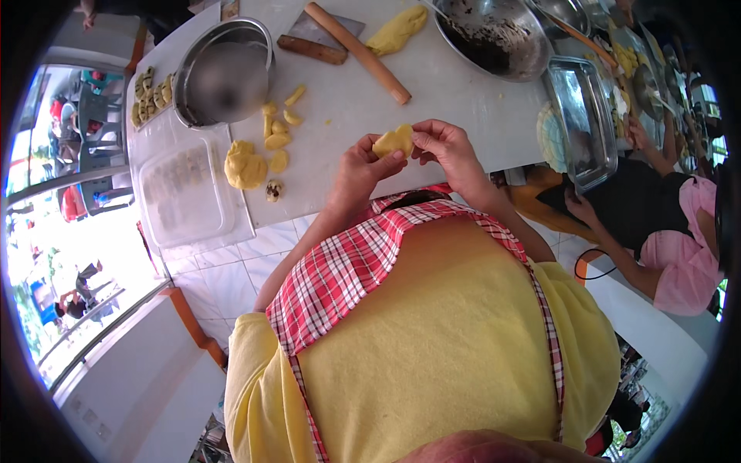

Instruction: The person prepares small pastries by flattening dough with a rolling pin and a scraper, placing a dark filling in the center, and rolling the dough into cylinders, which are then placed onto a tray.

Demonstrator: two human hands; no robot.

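Note:
A flattened piece of yellow dough (393, 142) is held between my two hands over the near edge of the table. My left hand (365, 165) pinches its left side, the thumb lying on top. At the opposite side, the fingertips of my right hand (443, 144) grip the rim of the dough. To the left of my hands lie a large lump of yellow dough (245, 165), several small cut dough pieces (277, 140) and a small ball with dark filling (274, 190).
A wooden rolling pin (359, 52) lies beyond my hands, by a dough scraper (312, 50) and a dough roll (398, 30). Steel bowls (197, 110) (529, 52), a plastic lid (185, 197), a tray of filled pieces (151, 98) and a glass dish (602, 116) surround them. A co-worker (666, 231) stands right.

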